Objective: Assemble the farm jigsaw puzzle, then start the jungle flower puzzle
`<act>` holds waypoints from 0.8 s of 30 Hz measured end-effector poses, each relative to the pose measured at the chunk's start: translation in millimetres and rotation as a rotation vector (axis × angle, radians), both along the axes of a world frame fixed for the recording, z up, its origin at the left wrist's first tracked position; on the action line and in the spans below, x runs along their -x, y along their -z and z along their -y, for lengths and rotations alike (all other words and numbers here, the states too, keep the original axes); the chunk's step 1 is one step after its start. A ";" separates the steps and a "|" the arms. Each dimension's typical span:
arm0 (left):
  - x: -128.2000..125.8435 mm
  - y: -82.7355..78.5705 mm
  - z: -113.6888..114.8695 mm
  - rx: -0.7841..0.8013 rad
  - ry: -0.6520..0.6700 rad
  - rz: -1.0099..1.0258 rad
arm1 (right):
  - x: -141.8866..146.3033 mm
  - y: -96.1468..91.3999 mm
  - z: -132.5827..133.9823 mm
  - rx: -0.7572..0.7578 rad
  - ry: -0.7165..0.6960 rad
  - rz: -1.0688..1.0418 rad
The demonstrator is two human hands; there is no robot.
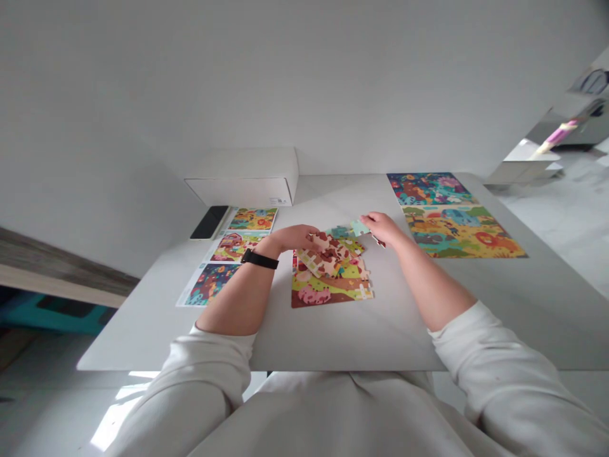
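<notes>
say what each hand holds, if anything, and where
Right hand holds a pale green cardboard jigsaw piece by its right edge, and something indistinct below; left hand touches brown patterned puzzle pieces, hold unclear.

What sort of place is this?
Likely a room in a home, though an office can't be ruled out: a white table by a plain wall, with a jigsaw on it.

Black phone (210, 222) near white box (240, 181)

Single head-worn view, forward and down across the table (333, 343)
</notes>
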State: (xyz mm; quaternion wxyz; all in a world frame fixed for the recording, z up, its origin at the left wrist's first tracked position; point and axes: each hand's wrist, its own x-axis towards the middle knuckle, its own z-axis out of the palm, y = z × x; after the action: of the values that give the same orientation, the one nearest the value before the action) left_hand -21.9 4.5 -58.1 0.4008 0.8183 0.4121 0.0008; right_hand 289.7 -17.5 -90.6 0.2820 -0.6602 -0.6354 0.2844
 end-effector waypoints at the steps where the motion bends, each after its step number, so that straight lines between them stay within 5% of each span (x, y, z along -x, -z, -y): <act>1: 1.0 1.3 -0.6 0.045 0.013 0.042 | -0.1 0.3 1.6 0.053 -0.009 -0.057; 4: 2.3 5.3 -1.2 0.183 0.042 0.168 | 6.1 0.3 7.0 0.144 -0.082 -0.126; 6: 1.1 7.5 -1.4 0.163 0.031 0.158 | 13.6 -0.9 9.9 0.062 -0.152 -0.021; 10: -5.5 11.8 -2.9 -0.208 -0.111 0.008 | 26.0 -5.4 13.3 -0.207 -0.213 0.303; 13: -11.3 16.6 -2.5 -0.441 -0.149 -0.035 | 30.2 -9.3 16.9 -0.126 -0.329 0.450; 16: -17.4 21.5 2.3 -0.570 -0.005 -0.083 | 33.4 -13.3 22.5 -0.037 -0.441 0.592; 24: -32.9 28.5 17.7 -0.685 0.073 -0.211 | 39.0 -25.7 33.6 0.045 -0.485 0.694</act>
State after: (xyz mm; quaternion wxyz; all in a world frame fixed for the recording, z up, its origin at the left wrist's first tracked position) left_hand 10.9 -13.2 -86.6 0.0580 0.9149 0.3975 0.0399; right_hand 250.7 -51.1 -64.9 -0.0382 -0.5543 -0.8232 0.1169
